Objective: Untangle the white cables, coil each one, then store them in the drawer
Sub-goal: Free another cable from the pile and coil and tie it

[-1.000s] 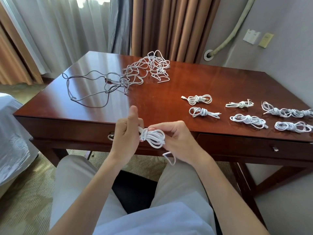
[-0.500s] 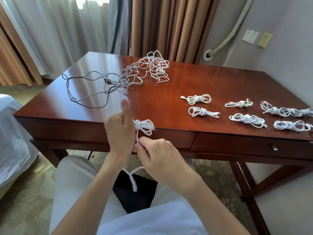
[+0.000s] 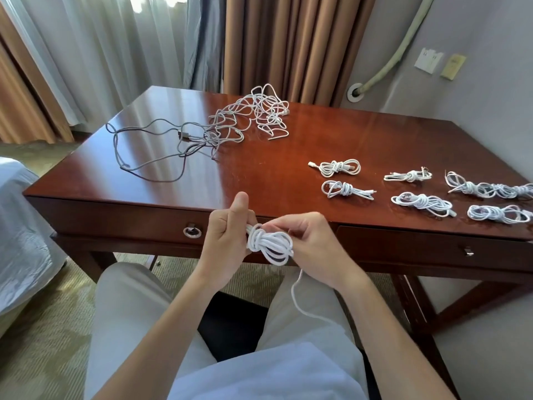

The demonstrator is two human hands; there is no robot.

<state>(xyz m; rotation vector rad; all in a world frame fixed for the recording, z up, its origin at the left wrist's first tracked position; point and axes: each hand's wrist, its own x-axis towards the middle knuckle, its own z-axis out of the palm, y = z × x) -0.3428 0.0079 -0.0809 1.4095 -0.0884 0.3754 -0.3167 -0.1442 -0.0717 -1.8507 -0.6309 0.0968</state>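
Both hands meet in front of the desk's near edge, working one white cable. The left hand has its fingers curled around the left end of a small coil, thumb raised straight up, gripping where a few turns of cable wrap tightly around the loops. The right hand pinches the coil's right side between thumb and fingertips. The coil's long axis runs left to right between the two hands, roughly parallel to the desk edge. A loose tail drops from under the right hand, curving down toward the person's lap; where it ends cannot be seen.

By my reading, the cable is being tied off, and the tail, nearest the right hand, is what remains to wrap or tuck.

Beyond the hands stands a dark red wooden desk. Directly behind the left hand is the closed left drawer, with its ring pull just left of that hand. A second closed drawer with a small knob sits to the right.

On the desk's right half lie finished bundles, seven or so, in loose rows, well apart from the hands. At the far centre is a tangled pile of white cables, with a grey cable trailing left from it. Curtains hang behind.
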